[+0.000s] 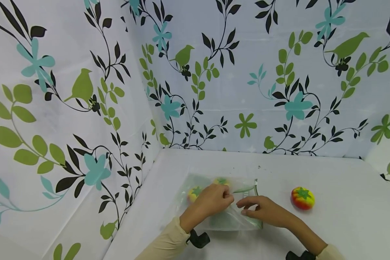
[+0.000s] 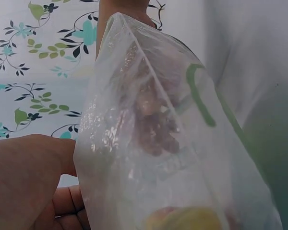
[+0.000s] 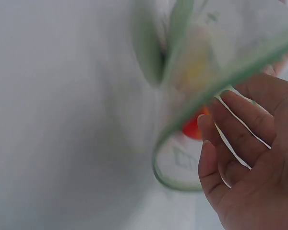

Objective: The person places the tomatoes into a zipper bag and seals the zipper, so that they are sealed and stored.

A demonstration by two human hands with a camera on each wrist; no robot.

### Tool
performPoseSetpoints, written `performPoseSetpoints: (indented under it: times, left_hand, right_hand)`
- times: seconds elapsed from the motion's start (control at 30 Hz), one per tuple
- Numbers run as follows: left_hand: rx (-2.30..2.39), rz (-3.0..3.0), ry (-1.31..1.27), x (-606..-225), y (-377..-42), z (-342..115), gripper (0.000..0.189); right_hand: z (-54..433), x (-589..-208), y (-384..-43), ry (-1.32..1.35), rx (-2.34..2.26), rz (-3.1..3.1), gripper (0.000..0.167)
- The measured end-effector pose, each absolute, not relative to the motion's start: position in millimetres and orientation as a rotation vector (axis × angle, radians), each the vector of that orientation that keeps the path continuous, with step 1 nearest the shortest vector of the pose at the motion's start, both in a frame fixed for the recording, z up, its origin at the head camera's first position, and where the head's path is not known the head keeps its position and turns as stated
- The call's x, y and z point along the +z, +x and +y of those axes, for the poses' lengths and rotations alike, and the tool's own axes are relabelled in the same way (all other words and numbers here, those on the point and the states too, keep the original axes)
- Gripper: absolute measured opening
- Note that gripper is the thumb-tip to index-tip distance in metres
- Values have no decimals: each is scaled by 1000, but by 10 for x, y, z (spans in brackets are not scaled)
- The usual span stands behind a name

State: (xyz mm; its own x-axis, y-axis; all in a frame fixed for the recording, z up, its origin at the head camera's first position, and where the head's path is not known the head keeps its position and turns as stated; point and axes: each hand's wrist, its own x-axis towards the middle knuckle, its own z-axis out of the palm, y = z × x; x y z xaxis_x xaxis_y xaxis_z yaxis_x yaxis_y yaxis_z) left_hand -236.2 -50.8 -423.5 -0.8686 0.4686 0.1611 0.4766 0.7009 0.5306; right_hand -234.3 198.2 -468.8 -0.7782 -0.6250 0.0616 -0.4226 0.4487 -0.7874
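Note:
A clear zip bag (image 1: 222, 222) with a green edge lies on the table, holding red-and-yellow toy tomatoes; one toy tomato (image 1: 194, 194) shows left of my left wrist, another toy tomato (image 1: 221, 181) behind the knuckles. My left hand (image 1: 214, 198) grips the bag's upper side, fingers curled. At the bag's mouth on the right, my right hand (image 1: 264, 210) has loosely bent fingers with nothing held between them. In the right wrist view its fingertips (image 3: 206, 122) are close by the green rim (image 3: 221, 84). The bag's side bulges in front of the left wrist camera, the right hand blurred through it.
A loose red-and-yellow toy tomato (image 1: 303, 198) with a green star top sits on the white table (image 1: 341, 216), right of the bag. Patterned cloth walls (image 1: 195, 72) with birds and leaves stand behind and to the left.

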Motion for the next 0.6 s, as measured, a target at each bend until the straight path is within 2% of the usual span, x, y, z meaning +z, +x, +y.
performPoseSetpoints:
  times: [0.37,0.6]
  left_hand:
    - [-910,-2873,-824,-4248,-2388,-510,38]
    - [-904,-2864,-840,-4257,-2394,-513,39]
  right_hand:
    - [2762,-4282,-2334,-727,-1112,2770,43]
    - [3233,-4223,-2363,-602,-1077,2865,56]
